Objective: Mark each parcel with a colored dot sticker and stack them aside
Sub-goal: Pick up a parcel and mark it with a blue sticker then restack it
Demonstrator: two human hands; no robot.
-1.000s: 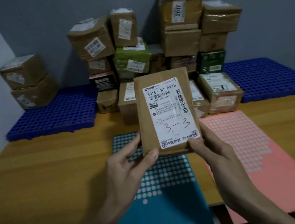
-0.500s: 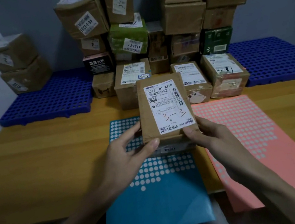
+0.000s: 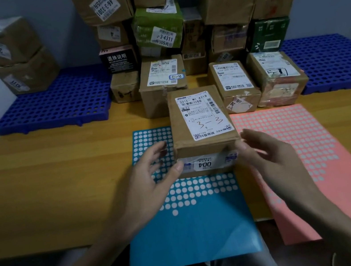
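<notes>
A brown parcel (image 3: 199, 114) with a white label marked "3-3" sits flat on the upper part of the blue dot sticker sheet (image 3: 186, 224). My left hand (image 3: 148, 184) is at its left side, thumb tip on the parcel's front left corner and fingers spread loosely beside it. My right hand (image 3: 267, 156) is at the right side, thumb against the front right corner, fingers relaxed and off the box. A pink dot sticker sheet (image 3: 314, 155) lies to the right.
Several parcels (image 3: 228, 1) are piled against the back wall, with smaller ones (image 3: 234, 85) just behind the held box. Two boxes (image 3: 15, 55) stand on the left blue pallet (image 3: 58, 101); another pallet (image 3: 333, 62) is at the right. The wooden table (image 3: 39, 192) runs underneath.
The parcel came down from upright in front of me to lying flat on the blue sheet. Both hands loosened from gripping its lower edge to fingers spread at its sides.
</notes>
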